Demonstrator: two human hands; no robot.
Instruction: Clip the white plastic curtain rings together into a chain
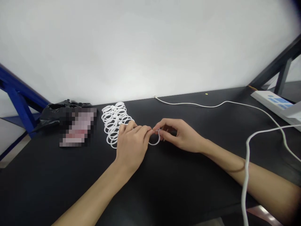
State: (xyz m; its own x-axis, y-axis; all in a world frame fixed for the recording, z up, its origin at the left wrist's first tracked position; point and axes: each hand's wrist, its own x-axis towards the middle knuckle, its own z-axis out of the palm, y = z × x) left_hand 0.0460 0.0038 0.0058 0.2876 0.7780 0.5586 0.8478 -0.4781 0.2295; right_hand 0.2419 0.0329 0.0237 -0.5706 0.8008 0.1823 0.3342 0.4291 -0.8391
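My left hand (131,146) and my right hand (180,133) meet at the middle of a black table (164,188). Both pinch the same thin white ring (154,142), which hangs between their fingertips just above the tabletop. The left hand's fingers are curled, the right hand's thumb and forefinger are pressed on the ring's top. A pile of several similar white rings (115,121) lies just beyond and left of my left hand, partly hidden by it.
A black plastic bag (55,111) and a blurred-out flat object (77,127) lie at the left. White cables (246,157) cross the right side from a white power strip (277,105). Blue frame left, black frame right, white wall behind.
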